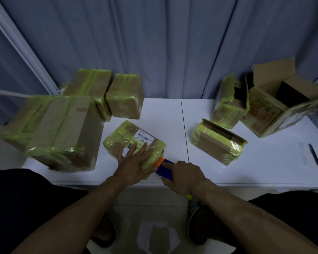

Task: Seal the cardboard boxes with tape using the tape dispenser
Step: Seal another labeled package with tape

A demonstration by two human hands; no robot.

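Left hand lies flat, fingers spread, pressing the small labelled box so it won't slide near the table front edge. Right hand grips the blue-orange tape dispenser, its nose touching the box's near corner, likely laying tape. Taped boxes stacked left, open ones right.

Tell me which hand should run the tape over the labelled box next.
Right. The right hand grips the tape dispenser at the near edge of the labelled box; the left hand lies flat on top, steadying it.
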